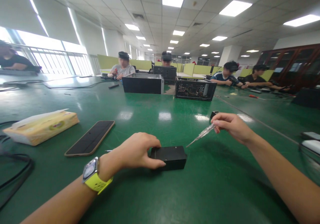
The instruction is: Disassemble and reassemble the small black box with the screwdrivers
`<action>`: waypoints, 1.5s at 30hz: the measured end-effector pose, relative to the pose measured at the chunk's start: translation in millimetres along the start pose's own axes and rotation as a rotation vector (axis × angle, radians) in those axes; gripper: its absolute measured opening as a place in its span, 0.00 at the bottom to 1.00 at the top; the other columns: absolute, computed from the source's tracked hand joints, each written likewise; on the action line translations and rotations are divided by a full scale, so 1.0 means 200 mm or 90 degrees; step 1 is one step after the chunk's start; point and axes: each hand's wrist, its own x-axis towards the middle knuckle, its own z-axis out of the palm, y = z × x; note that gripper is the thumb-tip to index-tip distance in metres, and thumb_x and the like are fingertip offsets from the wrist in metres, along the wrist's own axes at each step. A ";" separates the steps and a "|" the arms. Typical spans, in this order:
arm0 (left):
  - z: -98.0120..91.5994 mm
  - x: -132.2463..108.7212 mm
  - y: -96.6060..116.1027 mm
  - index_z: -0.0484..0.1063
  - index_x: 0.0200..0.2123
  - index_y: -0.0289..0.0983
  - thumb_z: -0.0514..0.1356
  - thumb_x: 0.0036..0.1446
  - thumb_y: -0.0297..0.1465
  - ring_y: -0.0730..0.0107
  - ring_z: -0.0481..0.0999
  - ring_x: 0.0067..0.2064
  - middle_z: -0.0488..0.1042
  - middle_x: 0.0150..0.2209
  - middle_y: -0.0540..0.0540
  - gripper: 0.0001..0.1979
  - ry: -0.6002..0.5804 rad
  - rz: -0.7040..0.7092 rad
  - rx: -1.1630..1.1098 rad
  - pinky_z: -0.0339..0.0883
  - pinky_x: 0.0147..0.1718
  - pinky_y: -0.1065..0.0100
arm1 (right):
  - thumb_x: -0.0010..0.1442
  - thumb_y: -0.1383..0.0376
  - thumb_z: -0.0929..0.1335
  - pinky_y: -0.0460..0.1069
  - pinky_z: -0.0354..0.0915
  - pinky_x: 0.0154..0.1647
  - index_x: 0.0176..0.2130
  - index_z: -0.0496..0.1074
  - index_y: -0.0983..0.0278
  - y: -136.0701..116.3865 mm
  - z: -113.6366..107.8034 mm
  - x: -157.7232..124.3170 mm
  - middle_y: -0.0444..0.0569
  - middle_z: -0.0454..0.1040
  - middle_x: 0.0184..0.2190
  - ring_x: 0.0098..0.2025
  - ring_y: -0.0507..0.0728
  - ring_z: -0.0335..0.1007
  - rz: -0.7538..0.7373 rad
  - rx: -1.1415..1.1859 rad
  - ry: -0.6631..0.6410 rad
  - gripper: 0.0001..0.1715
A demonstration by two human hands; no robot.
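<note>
A small black box [172, 154] with screws on its top face lies on the green table [160, 197]. My left hand [140, 150] grips its left end, the thumb along the near side and the fingers over the far side. In my right hand [230, 125] is a screwdriver [203, 132] with a clear handle, pinched at the handle's end. Its thin shaft slants down to the left, and the tip is close to the box's right end; I cannot tell whether it touches. Behind the right hand a small black piece [214, 114] is partly hidden.
On the left lie a phone [91, 139], a yellow tissue pack [42, 127] and black cables [17, 170]. Two computer cases [143, 85] [195, 89] stand farther back. Several people sit around the table. A red-handled tool [253, 96] lies at far right, beyond a table seam.
</note>
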 end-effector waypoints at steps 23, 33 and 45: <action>0.00 0.00 0.00 0.75 0.36 0.35 0.60 0.53 0.50 0.69 0.72 0.31 0.74 0.30 0.47 0.22 -0.001 0.003 0.003 0.61 0.29 0.71 | 0.54 0.57 0.73 0.48 0.64 0.28 0.31 0.75 0.65 0.03 0.04 0.00 0.43 0.72 0.20 0.23 0.51 0.67 0.027 0.034 -0.065 0.13; 0.00 0.00 0.01 0.75 0.36 0.35 0.60 0.52 0.49 0.68 0.72 0.31 0.75 0.31 0.47 0.22 -0.012 -0.013 0.012 0.61 0.30 0.71 | 0.55 0.55 0.72 0.46 0.64 0.26 0.34 0.74 0.67 0.10 0.03 0.02 0.45 0.73 0.26 0.25 0.50 0.68 0.153 -0.087 -0.274 0.17; 0.01 0.00 0.00 0.75 0.35 0.35 0.59 0.53 0.49 0.71 0.72 0.30 0.75 0.29 0.48 0.22 0.014 0.005 0.008 0.60 0.29 0.72 | 0.51 0.55 0.74 0.44 0.61 0.25 0.36 0.77 0.68 0.11 0.06 0.00 0.43 0.71 0.23 0.23 0.49 0.65 0.209 -0.151 -0.459 0.19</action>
